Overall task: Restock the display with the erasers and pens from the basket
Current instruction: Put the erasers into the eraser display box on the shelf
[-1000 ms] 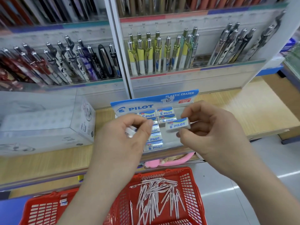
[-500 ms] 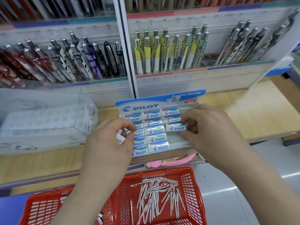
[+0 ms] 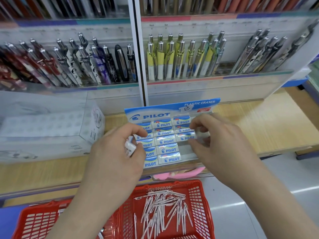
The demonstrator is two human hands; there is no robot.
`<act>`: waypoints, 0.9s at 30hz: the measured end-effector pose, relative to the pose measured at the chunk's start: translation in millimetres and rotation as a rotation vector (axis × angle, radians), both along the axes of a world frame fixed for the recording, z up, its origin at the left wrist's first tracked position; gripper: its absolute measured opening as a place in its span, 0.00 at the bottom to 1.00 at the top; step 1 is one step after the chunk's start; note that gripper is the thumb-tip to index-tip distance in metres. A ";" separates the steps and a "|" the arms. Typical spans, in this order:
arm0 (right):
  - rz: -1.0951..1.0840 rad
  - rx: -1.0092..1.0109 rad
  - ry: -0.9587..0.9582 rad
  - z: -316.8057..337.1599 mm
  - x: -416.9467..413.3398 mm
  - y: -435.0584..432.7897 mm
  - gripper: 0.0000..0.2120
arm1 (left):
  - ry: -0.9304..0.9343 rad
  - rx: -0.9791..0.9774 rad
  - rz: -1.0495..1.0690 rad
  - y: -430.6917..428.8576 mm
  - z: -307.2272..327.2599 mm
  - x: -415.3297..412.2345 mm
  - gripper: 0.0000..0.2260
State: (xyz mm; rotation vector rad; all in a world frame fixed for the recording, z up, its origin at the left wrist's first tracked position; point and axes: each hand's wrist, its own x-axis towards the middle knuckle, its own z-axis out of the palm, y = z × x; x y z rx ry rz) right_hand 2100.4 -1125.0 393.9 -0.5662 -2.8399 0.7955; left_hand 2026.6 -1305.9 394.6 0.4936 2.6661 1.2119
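Here the right hand [image 3: 222,145] pinches an eraser [image 3: 185,136] into the part-filled right column of the tray [image 3: 172,107]; the left hand [image 3: 114,157] grips a spare eraser [image 3: 130,148] beside it. Pens [image 3: 164,209] lie heaped in the near basket [image 3: 198,192], so much seems left.

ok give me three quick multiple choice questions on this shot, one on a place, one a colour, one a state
1. Where do the loose pens lie? A) in the basket B) on the shelf C) on the floor
2. Basket colour? A) blue B) red C) green
3. The right hand is: A) flat open B) holding a pen C) pinching an eraser

1A, they pile on its mesh bottom; 2B, its walls are red; 3C, it nips one at the display box.
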 end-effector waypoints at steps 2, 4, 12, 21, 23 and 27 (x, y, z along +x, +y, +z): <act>-0.034 -0.074 0.088 4.5 5.8 -4.5 0.08 | -0.134 0.154 -0.019 2.5 7.6 7.6 0.12; -0.092 -0.336 0.146 9.2 11.8 -13.9 0.06 | -0.289 0.353 -0.040 8.5 12.4 15.5 0.13; -0.186 -1.481 0.022 18.0 26.1 -48.4 0.17 | -0.291 0.535 -0.164 30.6 13.2 42.8 0.23; -0.308 -1.737 0.212 18.2 28.4 -37.9 0.09 | -0.172 0.377 -0.375 27.0 14.6 46.5 0.26; -0.356 -1.740 0.236 19.9 29.8 -35.0 0.11 | -0.199 0.443 -0.320 24.0 19.3 44.0 0.21; -0.411 -1.678 0.232 23.4 31.9 -34.5 0.15 | -0.173 0.402 -0.145 18.5 17.8 39.0 0.09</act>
